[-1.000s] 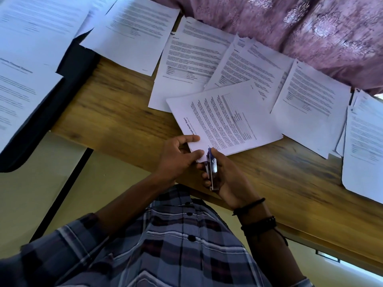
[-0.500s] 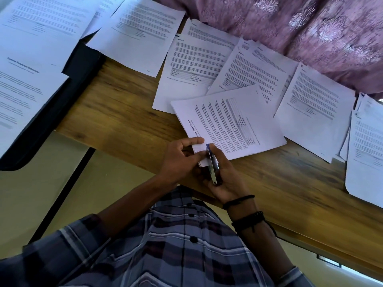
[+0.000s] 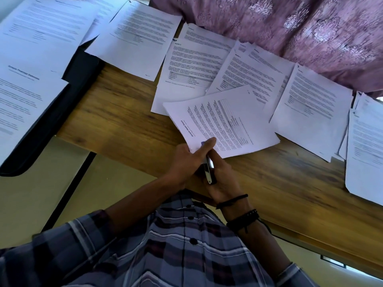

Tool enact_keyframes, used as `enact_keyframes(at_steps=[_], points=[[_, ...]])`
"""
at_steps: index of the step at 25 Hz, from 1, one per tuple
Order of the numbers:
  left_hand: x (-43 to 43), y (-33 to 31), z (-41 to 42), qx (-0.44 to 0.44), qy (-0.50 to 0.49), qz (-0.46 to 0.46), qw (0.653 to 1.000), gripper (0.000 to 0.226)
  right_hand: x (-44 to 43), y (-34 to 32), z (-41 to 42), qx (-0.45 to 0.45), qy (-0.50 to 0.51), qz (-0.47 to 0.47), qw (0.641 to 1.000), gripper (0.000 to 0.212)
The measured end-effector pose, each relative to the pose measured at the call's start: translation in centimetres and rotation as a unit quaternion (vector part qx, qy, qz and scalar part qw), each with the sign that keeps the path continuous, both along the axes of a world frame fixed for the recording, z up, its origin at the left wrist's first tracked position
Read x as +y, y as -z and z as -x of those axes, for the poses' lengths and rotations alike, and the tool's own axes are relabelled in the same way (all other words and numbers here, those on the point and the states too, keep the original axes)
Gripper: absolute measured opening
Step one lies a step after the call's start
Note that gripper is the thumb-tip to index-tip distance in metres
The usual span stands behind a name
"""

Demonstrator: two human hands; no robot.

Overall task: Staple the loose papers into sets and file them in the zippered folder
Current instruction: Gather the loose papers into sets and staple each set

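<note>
A set of printed papers [image 3: 223, 121] lies turned sideways on the wooden table [image 3: 124, 125], its near corner at the table's front edge. My right hand [image 3: 222, 177] grips a small stapler [image 3: 209, 168] whose blue tip sits over that corner. My left hand [image 3: 190, 158] lies beside it with a straight finger pressing on the stapler's tip and the paper corner. The black zippered folder [image 3: 62, 104] lies open at the left, with sheets on top of it.
Several other printed sheets [image 3: 310, 108] are spread along the back of the table, more at the far right [image 3: 366, 154]. A purple patterned cloth [image 3: 290, 32] hangs behind them. Bare wood shows left of the hands and along the right front.
My left hand has shifted from pinching the paper corner to pressing a straight finger over the stapler's tip. The view has tilted slightly; the paper set stays in place.
</note>
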State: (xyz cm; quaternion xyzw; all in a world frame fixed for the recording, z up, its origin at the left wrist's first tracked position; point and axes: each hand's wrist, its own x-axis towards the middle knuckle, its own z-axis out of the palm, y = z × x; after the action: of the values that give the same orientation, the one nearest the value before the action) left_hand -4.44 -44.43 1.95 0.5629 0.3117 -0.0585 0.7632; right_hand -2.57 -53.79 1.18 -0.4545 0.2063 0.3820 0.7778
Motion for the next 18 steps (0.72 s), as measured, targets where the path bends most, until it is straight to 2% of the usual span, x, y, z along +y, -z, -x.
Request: enact_keyframes(at_steps=[4, 6, 9, 11, 12, 15, 18], points=[[-0.3, -0.1, -0.1, -0.025, -0.031, -0.101, 0.994, 0.024, 0.7, -0.6, 0.3, -0.014, 0.025, 0.075, 0.997, 0.025], [-0.3, 0.2, -0.1, -0.028, -0.037, -0.135, 0.990, 0.016, 0.8, -0.8, 0.6, -0.004, 0.021, 0.083, 0.996, 0.018], [-0.2, 0.2, -0.3, -0.013, -0.005, -0.078, 0.997, 0.029, 0.2, -0.3, 0.3, -0.013, 0.007, 0.041, 0.999, 0.041], [0.3, 0.1, -0.4, 0.009, 0.028, -0.036, 0.999, 0.023, -0.5, -0.1, -0.1, -0.033, -0.026, 0.012, 0.999, 0.051], [0.6, 0.1, -0.4, 0.017, 0.028, -0.027, 0.999, 0.021, -1.1, 0.0, -0.1, -0.045, -0.050, 0.030, 0.997, 0.049], [1.4, 0.5, -0.8, 0.012, -0.008, -0.069, 0.998, 0.025, -3.1, 0.0, 0.5, -0.120, -0.112, 0.194, 0.967, 0.041], [2.3, 0.5, -1.0, 0.003, -0.039, -0.106, 0.994, 0.024, -5.7, 0.7, 0.9, -0.249, -0.095, 0.375, 0.888, 0.028]])
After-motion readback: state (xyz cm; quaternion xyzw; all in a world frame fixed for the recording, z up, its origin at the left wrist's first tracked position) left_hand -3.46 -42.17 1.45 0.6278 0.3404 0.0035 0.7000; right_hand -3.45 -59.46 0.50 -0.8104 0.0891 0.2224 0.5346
